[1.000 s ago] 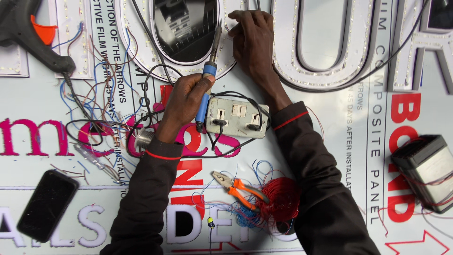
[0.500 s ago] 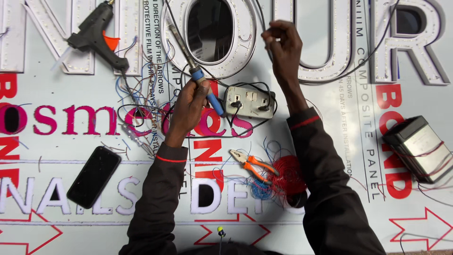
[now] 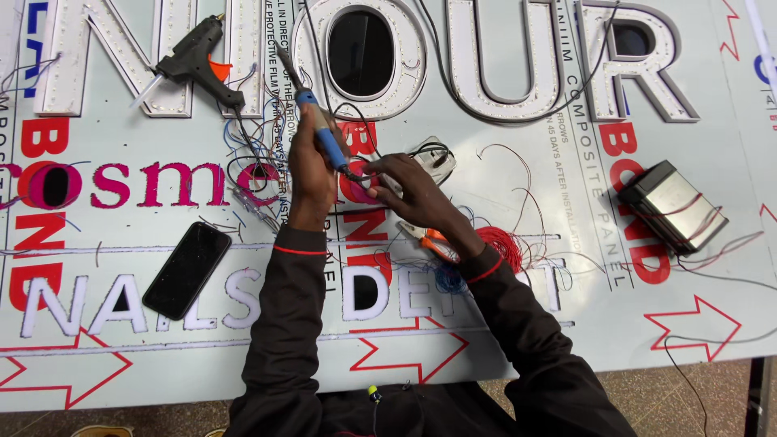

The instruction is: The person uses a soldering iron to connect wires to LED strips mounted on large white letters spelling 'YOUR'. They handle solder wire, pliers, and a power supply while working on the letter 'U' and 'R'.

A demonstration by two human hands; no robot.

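Note:
My left hand (image 3: 310, 170) grips a soldering iron (image 3: 322, 133) by its blue handle, with the metal tip pointing up and left toward the white letters. My right hand (image 3: 402, 188) lies over a white socket box (image 3: 435, 160). Its fingertips pinch the black cord (image 3: 356, 174) where it leaves the bottom of the iron's handle. The two hands nearly touch, above a white sign panel (image 3: 566, 307) with red and pink print. Both arms are in dark sleeves with red cuffs.
Orange-handled pliers (image 3: 431, 241) and a red wire coil (image 3: 503, 243) lie by my right wrist. A black phone (image 3: 188, 269) lies to the left and a black glue gun (image 3: 194, 58) at top left. A metal box (image 3: 672, 206) sits at right. Raised white letters (image 3: 486, 57) line the top, and loose wires are scattered around.
My right hand has come down from the white letter to the socket box and the cord. My left hand has swung the iron's tip up and left. The view shifted down.

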